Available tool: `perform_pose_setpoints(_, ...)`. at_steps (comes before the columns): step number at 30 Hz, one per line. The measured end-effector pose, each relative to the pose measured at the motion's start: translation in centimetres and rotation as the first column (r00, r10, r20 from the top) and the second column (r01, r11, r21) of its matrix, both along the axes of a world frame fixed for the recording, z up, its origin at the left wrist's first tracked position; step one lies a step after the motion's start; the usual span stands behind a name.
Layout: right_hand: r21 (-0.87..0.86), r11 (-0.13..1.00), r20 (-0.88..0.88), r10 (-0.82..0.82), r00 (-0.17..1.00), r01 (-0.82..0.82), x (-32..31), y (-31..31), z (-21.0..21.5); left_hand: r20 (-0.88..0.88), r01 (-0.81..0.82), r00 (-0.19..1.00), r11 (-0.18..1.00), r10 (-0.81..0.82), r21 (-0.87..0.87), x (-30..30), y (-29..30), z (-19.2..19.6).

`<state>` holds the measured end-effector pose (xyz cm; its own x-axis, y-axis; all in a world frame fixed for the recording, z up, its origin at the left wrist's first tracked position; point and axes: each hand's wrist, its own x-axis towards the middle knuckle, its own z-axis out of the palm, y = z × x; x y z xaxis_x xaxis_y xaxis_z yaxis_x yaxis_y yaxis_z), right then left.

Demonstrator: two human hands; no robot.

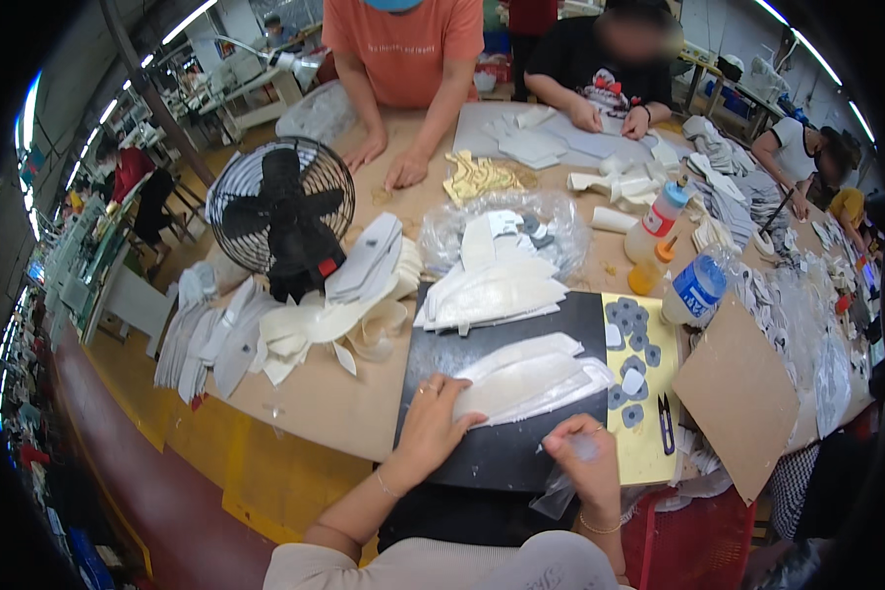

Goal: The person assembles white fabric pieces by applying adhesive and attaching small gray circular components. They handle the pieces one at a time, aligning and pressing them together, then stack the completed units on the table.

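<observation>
A fanned stack of white cut shoe-upper-like pieces [536, 379] lies on the black work mat [452, 369] before me. My left hand [435, 423] rests at the stack's left end, thumb and fingers apart, the fingertips touching its edge. Right of it, my right hand [585, 460] is closed in a pinch just in front of the stack. A translucent piece of plastic [558, 492] shows in and below that hand; its exact kind is unclear. Farther back on the mat lies a second stack of white pieces [497, 290].
A yellow sheet [644, 447] holds grey cut patches [627, 320] and black thread snips [667, 423]. Bottles [659, 221] and a tilted brown board [737, 383] stand right. A black fan [283, 211] is at left. Two people work across the table [364, 197].
</observation>
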<state>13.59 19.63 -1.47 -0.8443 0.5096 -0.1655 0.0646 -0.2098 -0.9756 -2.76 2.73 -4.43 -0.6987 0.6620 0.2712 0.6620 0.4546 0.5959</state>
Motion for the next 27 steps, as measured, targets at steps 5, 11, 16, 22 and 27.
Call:
perform_pose_setpoints(5,0.415,0.902,-0.046,0.151,0.987,-0.119,-2.7,-1.8,-1.0,0.447,-0.044,0.894,0.989,-0.025,0.143,1.4,-0.5,0.7)
perform_pose_setpoints(11,0.511,0.858,-0.082,0.105,0.991,-0.049,-4.2,-3.3,-2.2,0.826,-0.241,0.511,0.883,-0.237,0.403,2.3,-1.3,-0.7)
perform_pose_setpoints(16,0.547,0.833,-0.06,0.145,0.988,-0.089,-5.2,-3.9,-2.4,0.599,-0.087,0.792,0.951,-0.114,0.296,3.4,-2.6,-1.3)
perform_pose_setpoints(22,0.595,0.799,-0.043,0.14,0.989,-0.088,-5.8,-4.3,-2.4,0.046,0.116,0.99,0.965,-0.13,0.237,3.6,-2.2,-0.4)
perform_pose_setpoints(27,0.569,0.818,-0.039,0.131,0.991,-0.086,-5.8,-4.4,-2.4,0.059,0.164,0.983,0.974,-0.175,0.155,3.4,-2.6,-0.4)
